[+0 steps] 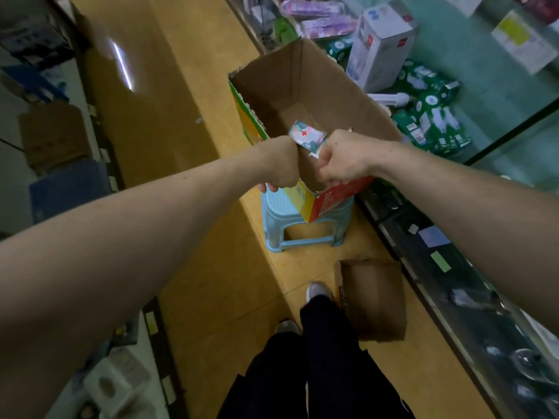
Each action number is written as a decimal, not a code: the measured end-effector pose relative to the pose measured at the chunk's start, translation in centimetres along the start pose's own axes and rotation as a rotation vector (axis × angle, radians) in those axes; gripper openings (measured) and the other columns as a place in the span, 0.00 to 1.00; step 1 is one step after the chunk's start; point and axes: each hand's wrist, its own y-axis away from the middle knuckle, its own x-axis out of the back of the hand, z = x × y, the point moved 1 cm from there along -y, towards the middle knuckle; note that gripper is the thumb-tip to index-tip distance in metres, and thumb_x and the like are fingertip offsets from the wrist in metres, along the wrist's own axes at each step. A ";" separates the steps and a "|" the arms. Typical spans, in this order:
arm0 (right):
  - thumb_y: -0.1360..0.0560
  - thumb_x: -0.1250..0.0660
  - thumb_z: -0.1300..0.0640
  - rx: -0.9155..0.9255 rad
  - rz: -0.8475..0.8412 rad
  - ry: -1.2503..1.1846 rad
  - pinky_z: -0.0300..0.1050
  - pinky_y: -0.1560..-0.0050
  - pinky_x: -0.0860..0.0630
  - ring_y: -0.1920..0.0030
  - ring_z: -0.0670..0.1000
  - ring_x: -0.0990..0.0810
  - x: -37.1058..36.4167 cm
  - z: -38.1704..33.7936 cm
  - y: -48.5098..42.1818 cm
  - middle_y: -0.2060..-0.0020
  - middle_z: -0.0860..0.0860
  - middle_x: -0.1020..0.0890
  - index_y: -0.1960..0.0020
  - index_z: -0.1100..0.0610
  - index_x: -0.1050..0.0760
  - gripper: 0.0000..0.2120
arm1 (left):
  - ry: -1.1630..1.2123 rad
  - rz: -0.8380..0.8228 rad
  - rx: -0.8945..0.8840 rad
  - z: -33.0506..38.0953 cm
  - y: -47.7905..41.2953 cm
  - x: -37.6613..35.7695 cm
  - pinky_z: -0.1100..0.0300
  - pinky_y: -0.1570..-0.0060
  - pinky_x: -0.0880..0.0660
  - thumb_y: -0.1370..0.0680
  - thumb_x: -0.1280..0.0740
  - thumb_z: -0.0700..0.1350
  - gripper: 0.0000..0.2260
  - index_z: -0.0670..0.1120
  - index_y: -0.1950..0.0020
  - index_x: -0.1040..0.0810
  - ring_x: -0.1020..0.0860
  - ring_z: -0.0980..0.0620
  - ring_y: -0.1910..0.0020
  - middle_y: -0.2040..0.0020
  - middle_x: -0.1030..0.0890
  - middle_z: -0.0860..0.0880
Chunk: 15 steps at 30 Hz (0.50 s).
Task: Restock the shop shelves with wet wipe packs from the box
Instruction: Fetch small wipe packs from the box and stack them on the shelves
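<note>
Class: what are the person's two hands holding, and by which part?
The left hand and right hand both hold the cardboard box by its near top rim, one grip either side of the nearest corner.

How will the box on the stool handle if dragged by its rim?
Probably light: box looks nearly empty, one wet wipe pack showing. May tip: it overhangs the small stool. Rim could flex where left hand and right hand grip it.
</note>
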 end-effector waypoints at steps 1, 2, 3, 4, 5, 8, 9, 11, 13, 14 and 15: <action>0.28 0.33 0.63 -0.018 -0.005 -0.006 0.40 0.66 0.27 0.69 0.50 0.25 0.2 0.5 -0.8 0.71 0.52 0.21 0.66 0.57 0.21 0.08 | 0.010 0.004 -0.002 0.0 -0.9 0.1 0.56 0.60 0.18 0.22 0.36 0.40 0.10 0.38 0.43 0.22 0.17 0.46 0.57 0.55 0.18 0.41; 0.28 0.33 0.63 -0.040 -0.005 -0.007 0.40 0.68 0.28 0.70 0.49 0.25 0.5 1.1 -1.8 0.71 0.52 0.22 0.64 0.58 0.20 0.07 | 0.018 0.010 0.000 0.0 -1.9 0.2 0.57 0.61 0.18 0.22 0.36 0.40 0.10 0.38 0.43 0.22 0.17 0.46 0.58 0.55 0.18 0.42; 0.28 0.32 0.62 -0.062 0.004 -0.003 0.41 0.68 0.27 0.70 0.50 0.24 0.8 1.8 -2.8 0.70 0.52 0.21 0.62 0.59 0.19 0.05 | 0.022 0.021 0.001 0.1 -2.8 0.3 0.57 0.62 0.19 0.22 0.36 0.40 0.09 0.38 0.44 0.22 0.18 0.46 0.59 0.56 0.18 0.42; 0.29 0.31 0.62 -0.085 0.016 0.003 0.43 0.66 0.24 0.68 0.52 0.22 1.1 2.5 -4.0 0.68 0.54 0.20 0.60 0.60 0.19 0.03 | 0.027 0.035 -0.001 0.2 -3.8 0.4 0.57 0.65 0.20 0.22 0.36 0.39 0.09 0.38 0.45 0.21 0.18 0.46 0.60 0.57 0.18 0.42; 0.29 0.30 0.61 -0.111 0.025 0.007 0.45 0.62 0.21 0.66 0.54 0.19 1.6 3.3 -5.1 0.66 0.55 0.18 0.58 0.61 0.19 0.03 | 0.032 0.051 -0.009 0.3 -4.9 0.6 0.58 0.67 0.23 0.23 0.36 0.39 0.08 0.39 0.46 0.21 0.20 0.47 0.61 0.57 0.19 0.42; 0.29 0.29 0.60 -0.178 0.021 0.052 0.46 0.57 0.23 0.61 0.56 0.21 2.8 6.0 -8.2 0.64 0.56 0.20 0.56 0.61 0.20 0.05 | 0.037 0.061 -0.012 0.7 -8.3 0.9 0.59 0.67 0.27 0.23 0.37 0.38 0.09 0.40 0.45 0.21 0.22 0.47 0.58 0.52 0.20 0.43; 0.29 0.29 0.60 -0.192 0.025 0.074 0.44 0.57 0.26 0.59 0.56 0.22 3.2 6.9 -9.2 0.63 0.56 0.21 0.55 0.60 0.21 0.05 | 0.026 0.058 -0.011 0.9 -9.5 1.0 0.58 0.65 0.27 0.23 0.37 0.39 0.09 0.41 0.45 0.21 0.21 0.47 0.57 0.51 0.20 0.42; 0.29 0.30 0.59 -0.227 0.027 0.093 0.43 0.57 0.28 0.56 0.57 0.22 3.9 8.7 -10.8 0.59 0.57 0.22 0.56 0.60 0.21 0.04 | 0.016 0.040 -0.009 1.5 -12.1 0.7 0.57 0.59 0.25 0.22 0.37 0.40 0.10 0.41 0.43 0.21 0.21 0.45 0.52 0.49 0.20 0.42; 0.29 0.30 0.60 -0.257 0.013 0.131 0.43 0.56 0.28 0.53 0.58 0.22 4.6 10.2 -12.5 0.58 0.57 0.23 0.54 0.59 0.21 0.05 | 0.054 0.004 0.010 2.1 -15.2 0.3 0.57 0.54 0.24 0.22 0.36 0.41 0.11 0.41 0.40 0.23 0.21 0.45 0.49 0.47 0.21 0.43; 0.27 0.31 0.60 -0.263 -0.005 0.160 0.44 0.54 0.28 0.51 0.58 0.22 4.8 10.6 -13.2 0.57 0.57 0.24 0.51 0.59 0.21 0.05 | 0.084 -0.017 0.025 2.3 -16.5 -0.1 0.57 0.53 0.24 0.22 0.35 0.42 0.12 0.41 0.39 0.24 0.22 0.46 0.49 0.47 0.22 0.44; 0.25 0.33 0.61 -0.257 -0.022 0.183 0.45 0.52 0.28 0.48 0.58 0.23 4.9 11.0 -14.0 0.55 0.58 0.25 0.49 0.58 0.22 0.06 | 0.114 -0.035 0.036 2.5 -18.0 -0.5 0.57 0.54 0.23 0.22 0.35 0.42 0.11 0.42 0.40 0.25 0.22 0.47 0.51 0.48 0.22 0.44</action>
